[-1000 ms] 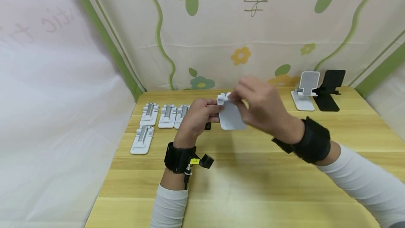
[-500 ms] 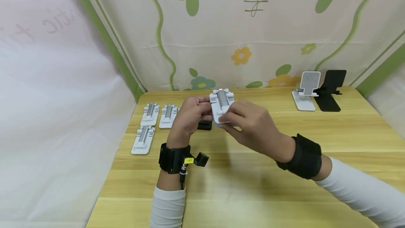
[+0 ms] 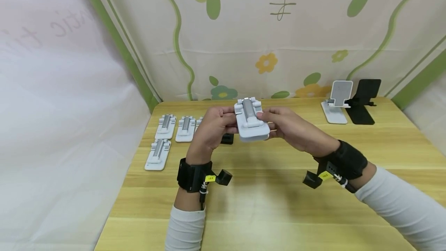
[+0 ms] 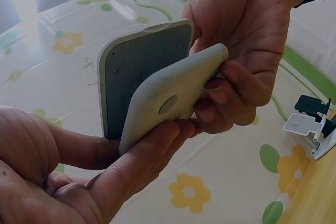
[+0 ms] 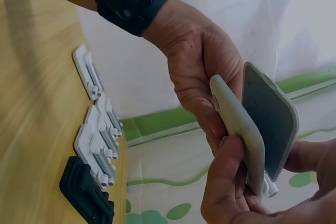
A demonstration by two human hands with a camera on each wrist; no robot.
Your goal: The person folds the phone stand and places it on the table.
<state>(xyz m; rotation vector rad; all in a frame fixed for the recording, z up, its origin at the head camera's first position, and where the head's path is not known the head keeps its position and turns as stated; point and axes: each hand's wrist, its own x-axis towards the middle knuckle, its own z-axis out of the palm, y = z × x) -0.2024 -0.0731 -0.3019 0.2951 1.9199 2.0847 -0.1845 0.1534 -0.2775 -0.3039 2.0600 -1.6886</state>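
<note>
A white folding phone stand (image 3: 251,127) is held off the table between both hands, its grey hinge arm facing up in the head view. My left hand (image 3: 210,129) grips its left edge. On the right edge, my right hand (image 3: 290,127) holds it with the thumb on top by the hinge arm. The left wrist view shows the stand's two plates (image 4: 173,95) standing apart at an angle, one lined with a dark grey pad (image 4: 139,72). Fingers of both hands lie on the outer plate, also seen in the right wrist view.
Several folded white phone stands (image 3: 158,154) lie at the table's left, with a folded black one (image 3: 227,138) partly behind my left hand. An unfolded white stand (image 3: 337,102) and an unfolded black stand (image 3: 364,102) stand at the back right. A patterned cloth (image 3: 237,30) hangs behind.
The phone stand has turned so its hinge arm side faces up. My right hand has shifted from its top, past its lower edge, to its right side. My left hand has kept its hold.
</note>
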